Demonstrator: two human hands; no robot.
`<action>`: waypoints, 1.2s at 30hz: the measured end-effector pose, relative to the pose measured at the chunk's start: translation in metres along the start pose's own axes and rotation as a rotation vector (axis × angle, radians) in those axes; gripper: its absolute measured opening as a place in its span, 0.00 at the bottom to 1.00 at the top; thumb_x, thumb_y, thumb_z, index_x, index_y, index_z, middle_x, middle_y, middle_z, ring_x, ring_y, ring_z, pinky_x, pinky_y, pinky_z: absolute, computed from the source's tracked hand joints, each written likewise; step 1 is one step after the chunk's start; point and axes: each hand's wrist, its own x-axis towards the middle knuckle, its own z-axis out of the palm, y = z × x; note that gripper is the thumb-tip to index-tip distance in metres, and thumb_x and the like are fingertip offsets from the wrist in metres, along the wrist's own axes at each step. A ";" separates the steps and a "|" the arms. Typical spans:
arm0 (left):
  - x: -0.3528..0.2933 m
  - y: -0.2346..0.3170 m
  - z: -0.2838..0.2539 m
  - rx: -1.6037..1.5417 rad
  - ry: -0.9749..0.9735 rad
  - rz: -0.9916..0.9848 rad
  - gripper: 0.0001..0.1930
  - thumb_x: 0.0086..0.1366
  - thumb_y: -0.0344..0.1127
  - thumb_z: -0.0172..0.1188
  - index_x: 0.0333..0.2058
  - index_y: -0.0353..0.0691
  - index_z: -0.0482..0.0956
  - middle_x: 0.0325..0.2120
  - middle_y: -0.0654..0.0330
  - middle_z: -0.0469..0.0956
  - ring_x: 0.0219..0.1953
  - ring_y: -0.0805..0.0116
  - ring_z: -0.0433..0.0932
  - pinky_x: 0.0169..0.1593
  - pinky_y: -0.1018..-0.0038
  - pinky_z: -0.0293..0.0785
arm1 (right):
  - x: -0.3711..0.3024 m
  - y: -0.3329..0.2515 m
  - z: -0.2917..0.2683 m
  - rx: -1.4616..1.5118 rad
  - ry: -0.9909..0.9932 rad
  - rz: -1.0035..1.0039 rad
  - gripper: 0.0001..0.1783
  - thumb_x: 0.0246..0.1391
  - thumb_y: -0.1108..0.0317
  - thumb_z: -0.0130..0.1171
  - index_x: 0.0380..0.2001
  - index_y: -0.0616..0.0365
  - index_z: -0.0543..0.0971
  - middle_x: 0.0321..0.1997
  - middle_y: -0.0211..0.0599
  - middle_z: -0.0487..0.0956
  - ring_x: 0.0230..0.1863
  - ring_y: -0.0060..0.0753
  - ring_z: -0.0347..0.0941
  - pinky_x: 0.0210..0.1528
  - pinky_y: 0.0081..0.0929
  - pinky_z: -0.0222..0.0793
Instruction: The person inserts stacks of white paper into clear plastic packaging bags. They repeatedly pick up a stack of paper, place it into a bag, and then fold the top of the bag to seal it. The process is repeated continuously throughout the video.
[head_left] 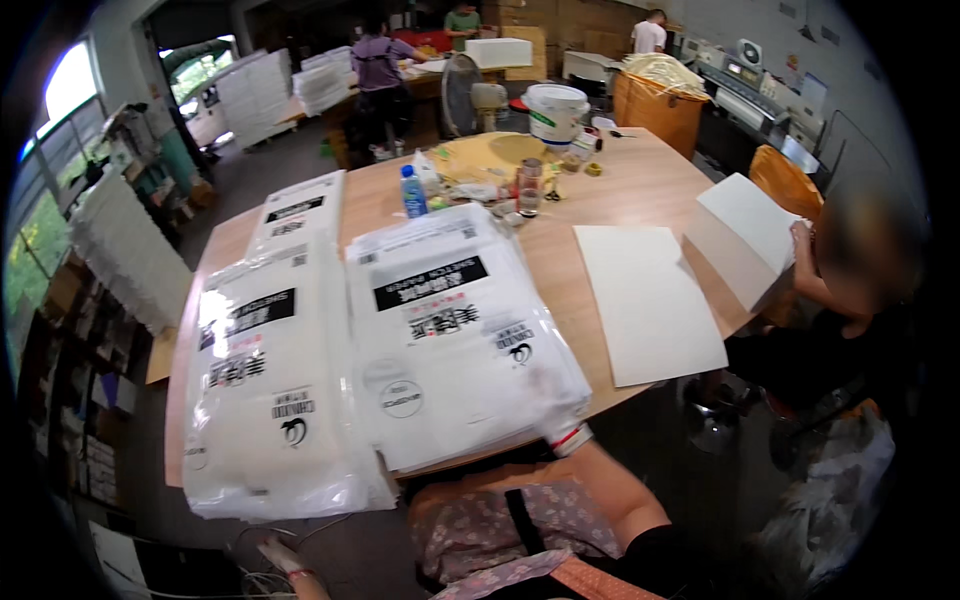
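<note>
My right hand (pixel 562 424), in a pale glove with a red-edged cuff, is over the near right corner of a stack of printed clear plastic bags (pixel 450 350). Motion smears its fingers, so their pose is unclear. My left hand (pixel 278 552), also gloved, hangs low beyond the table's near edge, beside thin cables. Its fingers look stretched out, with nothing visible in them. Left of the stack lies another long pile of printed plastic bags (pixel 255 370), its shiny end overhanging the table edge. White paper sheets (pixel 650 300) lie flat to the right.
On the wooden table (pixel 400 190) stand a blue-capped bottle (pixel 412 192), a clear jar (pixel 529 188) and a white bucket (pixel 555 115). At the right a seated person (pixel 850 280) holds a folded white board (pixel 745 235). A fan (pixel 462 95) and other people are farther back.
</note>
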 end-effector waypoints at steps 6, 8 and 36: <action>-0.163 -0.062 0.074 0.232 -0.543 -0.280 0.12 0.55 0.25 0.48 0.40 0.38 0.66 0.25 0.58 0.70 0.18 0.71 0.68 0.17 0.72 0.68 | -0.063 0.199 -0.103 -0.601 -0.156 0.340 0.30 0.51 0.55 0.55 0.53 0.61 0.66 0.60 0.53 0.62 0.63 0.51 0.54 0.64 0.39 0.50; -0.228 -0.014 0.102 0.299 -0.832 0.025 0.09 0.53 0.27 0.51 0.35 0.37 0.66 0.24 0.60 0.71 0.21 0.71 0.70 0.23 0.72 0.72 | -0.085 0.199 -0.119 -0.626 -0.195 0.204 0.30 0.51 0.54 0.54 0.53 0.60 0.66 0.59 0.52 0.63 0.63 0.51 0.54 0.63 0.39 0.51; -0.593 0.129 0.216 0.582 -1.647 1.805 0.38 0.53 0.59 0.55 0.57 0.38 0.64 0.55 0.45 0.63 0.58 0.47 0.62 0.57 0.64 0.62 | -0.161 0.046 -0.160 0.793 0.366 0.972 0.19 0.48 0.62 0.64 0.40 0.64 0.77 0.35 0.36 0.80 0.35 0.26 0.75 0.38 0.26 0.71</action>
